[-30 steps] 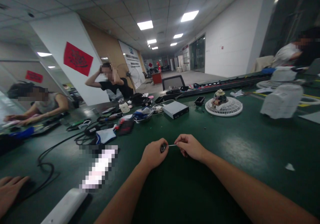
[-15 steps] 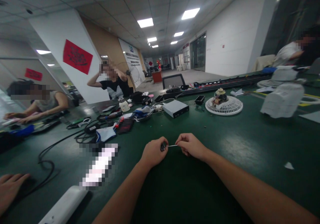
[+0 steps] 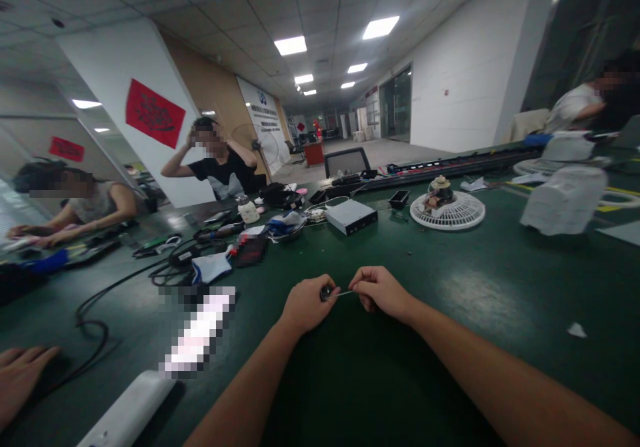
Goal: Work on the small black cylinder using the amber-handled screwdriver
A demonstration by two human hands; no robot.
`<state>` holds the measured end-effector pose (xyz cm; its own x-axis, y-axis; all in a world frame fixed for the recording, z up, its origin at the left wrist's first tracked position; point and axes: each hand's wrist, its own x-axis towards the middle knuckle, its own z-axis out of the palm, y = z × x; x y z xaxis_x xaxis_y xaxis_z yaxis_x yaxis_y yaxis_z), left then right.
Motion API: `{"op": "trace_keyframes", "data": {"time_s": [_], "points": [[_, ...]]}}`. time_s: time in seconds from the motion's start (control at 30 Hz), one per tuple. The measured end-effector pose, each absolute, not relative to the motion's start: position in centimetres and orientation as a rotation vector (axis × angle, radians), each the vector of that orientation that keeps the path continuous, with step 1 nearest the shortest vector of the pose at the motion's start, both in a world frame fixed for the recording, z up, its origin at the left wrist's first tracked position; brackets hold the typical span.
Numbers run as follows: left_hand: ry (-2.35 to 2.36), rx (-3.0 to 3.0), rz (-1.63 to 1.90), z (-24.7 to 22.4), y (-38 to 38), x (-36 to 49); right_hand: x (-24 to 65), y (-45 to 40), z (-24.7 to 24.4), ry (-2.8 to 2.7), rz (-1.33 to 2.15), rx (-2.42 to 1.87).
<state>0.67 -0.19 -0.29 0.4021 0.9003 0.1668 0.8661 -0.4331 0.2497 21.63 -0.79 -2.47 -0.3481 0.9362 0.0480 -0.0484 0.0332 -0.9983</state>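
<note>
Just above the green table point(image 3: 380, 367), my left hand point(image 3: 307, 306) is wrapped round a small dark round part point(image 3: 326, 292). A thin pale rod point(image 3: 344, 294) runs from that part across to my right hand point(image 3: 377, 288), whose thumb and fingers pinch its other end. What exactly the dark part is cannot be made out, since my fingers cover much of it. Both hands are close together, with a short gap between them.
Beyond my hands are a grey metal box point(image 3: 353, 218), a white fan grille with a motor point(image 3: 447, 210) and a white plastic housing point(image 3: 565, 200). A white power strip point(image 3: 127, 410), black cable point(image 3: 95, 294) and another person's hand point(image 3: 25, 377) are at left.
The thin rod has tilted slightly between my hands, and my right hand has shifted a little to the left. The seated person across the table has moved their head and arms slightly left.
</note>
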Motion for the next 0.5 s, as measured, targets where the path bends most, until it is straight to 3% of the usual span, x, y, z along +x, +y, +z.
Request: {"op": "trace_keyframes", "data": {"time_s": [0.5], "points": [[1.562, 2.55, 0.42, -0.44, -0.14, 0.61, 21.72, -0.64, -1.95, -1.466, 1.366, -1.062]]}}
